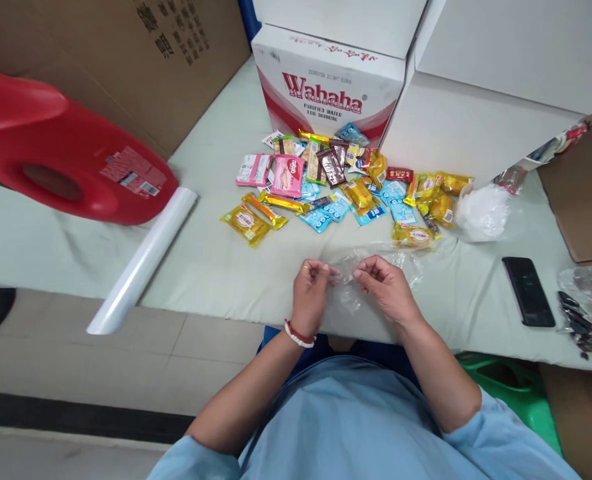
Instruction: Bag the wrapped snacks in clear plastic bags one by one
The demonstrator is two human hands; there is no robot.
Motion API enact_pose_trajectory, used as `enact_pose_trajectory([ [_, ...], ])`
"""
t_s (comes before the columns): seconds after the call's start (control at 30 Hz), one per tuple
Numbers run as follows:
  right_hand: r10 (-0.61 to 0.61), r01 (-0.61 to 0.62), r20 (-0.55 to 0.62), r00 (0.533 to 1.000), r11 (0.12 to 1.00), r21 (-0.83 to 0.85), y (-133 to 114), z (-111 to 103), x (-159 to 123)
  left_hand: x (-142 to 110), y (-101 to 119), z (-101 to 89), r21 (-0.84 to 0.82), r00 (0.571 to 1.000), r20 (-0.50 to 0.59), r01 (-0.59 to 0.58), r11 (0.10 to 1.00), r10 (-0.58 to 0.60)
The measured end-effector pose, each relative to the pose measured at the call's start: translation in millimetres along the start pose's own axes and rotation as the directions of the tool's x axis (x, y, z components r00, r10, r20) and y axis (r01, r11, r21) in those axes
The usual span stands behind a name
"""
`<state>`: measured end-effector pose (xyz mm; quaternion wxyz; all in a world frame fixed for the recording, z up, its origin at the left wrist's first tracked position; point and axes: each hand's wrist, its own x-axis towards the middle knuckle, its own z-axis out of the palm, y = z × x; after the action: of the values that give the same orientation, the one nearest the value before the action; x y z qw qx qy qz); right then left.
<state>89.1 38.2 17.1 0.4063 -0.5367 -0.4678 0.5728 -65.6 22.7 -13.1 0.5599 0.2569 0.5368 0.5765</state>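
Observation:
Near the front of the cloth-covered table, a clear plastic bag (349, 297) is stretched between my two hands. My left hand (312, 293), with a bracelet at the wrist, pinches the bag's left side. On the other side, the fingers of my right hand (387, 288) are closed on the bag too. Beyond them lies a spread of wrapped snacks: a pink packet (289, 176), yellow packets (246, 223), blue sachets (402, 201) and dark brown bars (331, 165). The far right edge of the bag touches a yellow packet (413, 235).
A white and red water carton (331, 87) stands behind the snacks. On the left are a red jug (126, 177) and a white roll (143, 260) overhanging the table edge. To the right lie a white plastic bundle (485, 212), a black phone (529, 291) and small dark items (576, 317).

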Motion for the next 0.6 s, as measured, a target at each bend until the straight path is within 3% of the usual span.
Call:
enact_pose_trajectory([
  [0.13, 0.022, -0.014, -0.053, 0.998, 0.99, 0.144, -8.2, -12.0, -1.7, 29.1, 22.8, -26.8, -0.209, 0.983, -0.13, 0.102, 0.972, -0.131],
  [0.23, 0.049, -0.038, -0.071, 0.996, 0.987, 0.154, -3.0, -24.3, -9.2, 43.1, 34.4, -52.9, -0.216, 0.971, -0.231, 0.018, 0.976, -0.069],
  [0.33, 0.075, -0.067, -0.092, 0.993, 0.994, 0.09, 11.9, -37.0, -18.2, 45.0, 36.4, -73.4, -0.036, 0.962, -0.265, -0.084, 0.996, 0.071],
  [0.4, 0.067, -0.065, -0.103, 0.992, 0.998, 0.026, 21.6, -43.8, -23.1, 39.2, 36.3, -79.5, 0.248, 0.945, -0.25, -0.148, 0.957, 0.211],
  [0.43, 0.05, -0.051, -0.095, 0.994, 0.999, -0.006, 24.8, -46.1, -25.0, 34.3, 37.1, -79.4, 0.423, 0.928, -0.207, -0.202, 0.884, 0.311],
  [0.5, -0.001, -0.002, -0.054, 0.999, 0.999, -0.051, 26.7, -47.8, -27.3, 21.7, 41.0, -72.5, 0.705, 0.872, -0.001, -0.346, 0.619, 0.489],
  [0.57, -0.042, 0.043, 0.003, 0.999, 0.997, -0.059, 22.8, -45.3, -27.8, 8.3, 47.5, -58.6, 0.791, 0.801, 0.271, -0.501, 0.352, 0.533],
  [0.6, -0.05, 0.052, 0.031, 0.998, 0.997, -0.054, 19.2, -42.8, -27.5, 2.8, 50.8, -50.3, 0.776, 0.766, 0.387, -0.571, 0.268, 0.513],
])
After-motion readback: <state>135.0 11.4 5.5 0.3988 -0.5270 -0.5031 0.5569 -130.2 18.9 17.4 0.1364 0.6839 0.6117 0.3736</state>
